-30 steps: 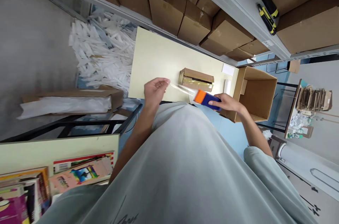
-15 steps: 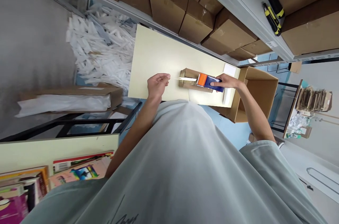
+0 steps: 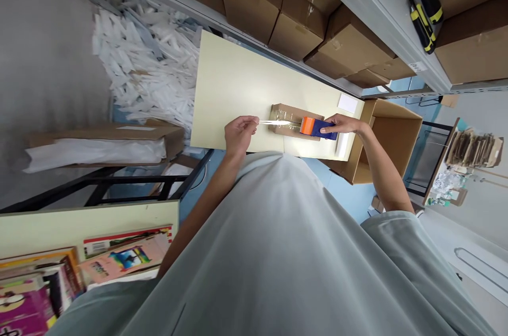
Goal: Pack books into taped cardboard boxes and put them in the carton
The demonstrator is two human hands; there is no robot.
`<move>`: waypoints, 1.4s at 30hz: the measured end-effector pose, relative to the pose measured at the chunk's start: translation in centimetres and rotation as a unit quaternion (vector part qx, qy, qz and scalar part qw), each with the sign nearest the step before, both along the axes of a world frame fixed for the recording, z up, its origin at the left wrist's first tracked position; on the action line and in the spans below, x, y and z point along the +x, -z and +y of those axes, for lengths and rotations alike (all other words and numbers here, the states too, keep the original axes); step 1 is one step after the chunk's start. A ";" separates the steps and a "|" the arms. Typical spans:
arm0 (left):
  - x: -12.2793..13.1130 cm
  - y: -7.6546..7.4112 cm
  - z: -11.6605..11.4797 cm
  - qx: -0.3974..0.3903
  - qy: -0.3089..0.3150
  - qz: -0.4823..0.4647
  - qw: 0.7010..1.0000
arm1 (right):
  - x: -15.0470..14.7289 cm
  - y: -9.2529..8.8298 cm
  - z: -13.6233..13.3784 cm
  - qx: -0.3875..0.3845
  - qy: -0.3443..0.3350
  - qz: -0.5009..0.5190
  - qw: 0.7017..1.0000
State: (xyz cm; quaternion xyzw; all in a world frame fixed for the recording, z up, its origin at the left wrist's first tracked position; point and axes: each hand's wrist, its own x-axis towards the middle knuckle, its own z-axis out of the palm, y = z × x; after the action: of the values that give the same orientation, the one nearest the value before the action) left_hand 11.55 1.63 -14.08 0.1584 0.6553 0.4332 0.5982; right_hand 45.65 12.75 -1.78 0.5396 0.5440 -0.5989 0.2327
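Head view: The left hand (image 3: 239,134) is positioned near the left end of the small carton (image 3: 293,111). Its grip is pinching the free end of the tape strip (image 3: 273,122) between thumb and fingers. The right hand (image 3: 343,123) has its grip closed around the blue body of the tape dispenser (image 3: 322,129); the orange head of the dispenser faces the left hand. The tape strip runs between the left fingertips and the dispenser, drawn out along the length of the small carton. Contact between the strip and the carton surface cannot be determined.

The small carton lies on the pale worktop (image 3: 230,74), between the two hands, with its right part covered from sight by the dispenser. A white cylindrical item (image 3: 342,145) lies on the worktop just beside the right hand. A white sheet (image 3: 347,103) lies near it, toward the shelf (image 3: 381,13). An open cardboard box (image 3: 391,137) stands at the right end of the worktop. Two black-and-yellow tools (image 3: 429,1) rest on the shelf. A heap of white paper pieces (image 3: 146,71) is located beyond the worktop's left edge
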 end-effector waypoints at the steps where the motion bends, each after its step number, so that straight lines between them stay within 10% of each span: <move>1: 0.1 0.0 -0.1 0.002 0.003 0.001 1.000 | 0.3 0.0 0.1 -0.009 0.002 0.002 1.000; 21: 1.9 2.3 0.4 0.020 0.046 0.006 0.999 | 3.2 0.1 0.2 -0.026 0.011 0.002 1.000; 34: 4.9 9.8 2.4 0.047 0.133 0.117 0.983 | 0.5 2.3 0.1 0.017 -0.016 0.027 0.999; 42: 4.5 6.0 2.6 0.092 0.174 0.243 0.950 | 1.1 2.9 -0.5 0.041 -0.003 0.049 0.998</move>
State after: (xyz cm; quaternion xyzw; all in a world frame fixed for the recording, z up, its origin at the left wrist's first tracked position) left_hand 16.07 4.25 -20.04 0.4248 0.7004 0.3293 0.4696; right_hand 46.77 12.30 -4.68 0.5175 0.5801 -0.6011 0.1853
